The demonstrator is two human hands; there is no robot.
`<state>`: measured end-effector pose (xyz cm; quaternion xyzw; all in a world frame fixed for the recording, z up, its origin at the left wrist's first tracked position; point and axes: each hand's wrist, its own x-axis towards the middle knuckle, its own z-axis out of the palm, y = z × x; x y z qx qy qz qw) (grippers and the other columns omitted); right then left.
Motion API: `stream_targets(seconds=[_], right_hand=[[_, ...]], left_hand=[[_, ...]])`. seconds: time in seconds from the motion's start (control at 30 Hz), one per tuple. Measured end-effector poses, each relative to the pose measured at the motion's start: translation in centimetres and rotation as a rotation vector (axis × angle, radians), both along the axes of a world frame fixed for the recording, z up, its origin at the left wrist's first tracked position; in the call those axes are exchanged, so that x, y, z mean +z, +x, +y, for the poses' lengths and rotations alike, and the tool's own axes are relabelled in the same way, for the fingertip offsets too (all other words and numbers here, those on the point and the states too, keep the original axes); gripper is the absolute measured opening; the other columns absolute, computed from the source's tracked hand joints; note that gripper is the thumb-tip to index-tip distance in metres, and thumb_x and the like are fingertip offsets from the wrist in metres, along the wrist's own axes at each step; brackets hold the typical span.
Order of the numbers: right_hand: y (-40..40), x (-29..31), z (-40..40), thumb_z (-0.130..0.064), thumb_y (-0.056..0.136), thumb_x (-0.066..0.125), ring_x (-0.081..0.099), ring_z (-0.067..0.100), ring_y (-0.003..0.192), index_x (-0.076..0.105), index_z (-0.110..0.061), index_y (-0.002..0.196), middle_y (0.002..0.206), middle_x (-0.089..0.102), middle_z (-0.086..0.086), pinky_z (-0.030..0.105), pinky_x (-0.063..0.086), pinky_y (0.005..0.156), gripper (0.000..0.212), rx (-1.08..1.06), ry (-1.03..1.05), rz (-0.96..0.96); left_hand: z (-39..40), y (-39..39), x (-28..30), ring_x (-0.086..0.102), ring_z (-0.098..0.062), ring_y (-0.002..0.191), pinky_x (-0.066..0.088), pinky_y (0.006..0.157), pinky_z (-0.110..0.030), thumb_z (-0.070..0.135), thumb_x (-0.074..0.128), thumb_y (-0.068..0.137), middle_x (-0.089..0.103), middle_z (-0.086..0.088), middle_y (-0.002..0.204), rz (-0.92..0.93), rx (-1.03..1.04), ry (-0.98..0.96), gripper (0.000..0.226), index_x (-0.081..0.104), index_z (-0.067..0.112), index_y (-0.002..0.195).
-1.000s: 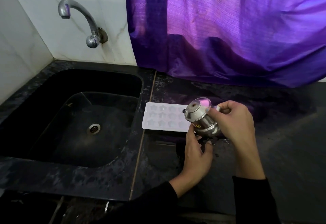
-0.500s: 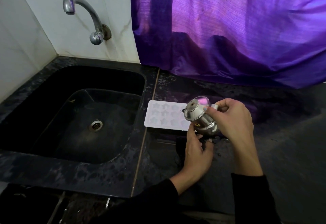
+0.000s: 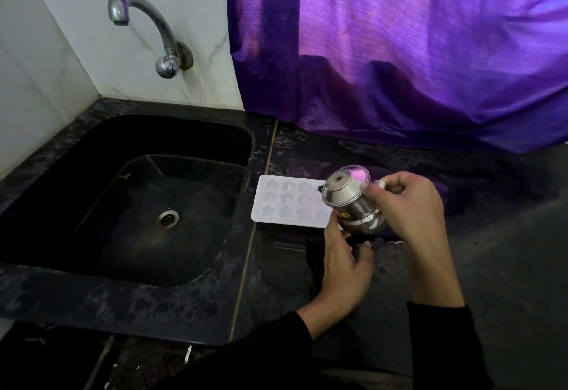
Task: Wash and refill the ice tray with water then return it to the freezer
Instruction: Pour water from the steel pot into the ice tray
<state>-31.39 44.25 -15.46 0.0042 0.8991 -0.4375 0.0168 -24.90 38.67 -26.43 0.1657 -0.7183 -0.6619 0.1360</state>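
Ice tray: the white ice tray (image 3: 287, 202) with star-shaped cells lies flat on the dark tabletop (image 3: 491, 236), just to the right of the sink (image 3: 92, 282). Its right end is hidden behind the jug.
Jug: a small steel jug (image 3: 353, 202) is held above the right end of the tray, tilted to the left so that its mouth points toward the cells. Whether water flows cannot be seen.
Right hand: the right hand (image 3: 408, 205) grasps the jug at its handle, fingers curled around it.
Left hand: the left hand (image 3: 344, 263) is at the near edge of the tray, below the jug, fingers bent. If it grips the tray or only touches it, I cannot tell.
Sleeves: both arms wear black sleeves (image 3: 445, 343).
Sink: black basin with a metal drain (image 3: 167, 219) in the middle.
Tap: a curved metal tap (image 3: 144, 26) comes out of the white tiled wall (image 3: 92, 51) over the sink.
Curtain: a purple curtain (image 3: 415, 51) hangs behind the tabletop, and its lower edge reaches the surface.
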Motion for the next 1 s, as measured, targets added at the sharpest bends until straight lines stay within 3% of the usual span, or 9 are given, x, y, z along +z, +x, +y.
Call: stream_targets(seconds=[0.17,0.4,0.57,1.0], right_hand=[[-0.3,-0.3,-0.1,-0.038,0.072,0.073,0.068,0.019,0.075,0.064,-0.023,0.074,0.071,0.07,-0.004,0.05,0.056,0.08,0.018,-0.039,-0.096,-0.024],[-0.2,-0.3,-1.2,-0.044,0.074,0.073,0.066,0.017,0.081,0.062,-0.026,0.076,0.077,0.068,-0.007,0.045,0.054,0.079,0.021,0.034,0.001,-0.005],[-0.2,-0.4,-2.0,-0.047,0.077,0.071,0.064,0.018,0.086,0.062,-0.027,0.079,0.083,0.068,-0.008,0.038,0.049,0.076,0.022,0.081,0.081,-0.015],[0.0,-0.2,-2.8,-0.044,0.079,0.071,0.061,0.018,0.085,0.062,-0.026,0.082,0.084,0.067,-0.008,0.03,0.037,0.069,0.02,0.122,0.124,0.031]], left_hand=[[-0.1,-0.1,0.1,0.045,0.02,0.108,0.048,0.095,-0.025,0.01,0.054,0.087,0.036,0.005,0.137,0.026,0.02,0.007,0.073,0.015,0.02,0.148],[-0.3,-0.1,0.0,0.043,0.02,0.108,0.047,0.097,-0.026,0.008,0.056,0.087,0.035,0.005,0.141,-0.01,0.022,0.04,0.078,0.012,0.023,0.15],[-0.3,-0.1,-0.2,0.045,0.003,0.116,0.047,0.099,-0.031,0.01,0.056,0.088,0.033,0.002,0.145,-0.044,0.041,0.043,0.08,0.006,0.018,0.151],[-0.7,-0.4,-0.1,0.043,0.011,0.112,0.049,0.096,-0.026,0.007,0.055,0.089,0.035,0.004,0.142,-0.044,0.066,0.074,0.078,0.008,0.02,0.15]])
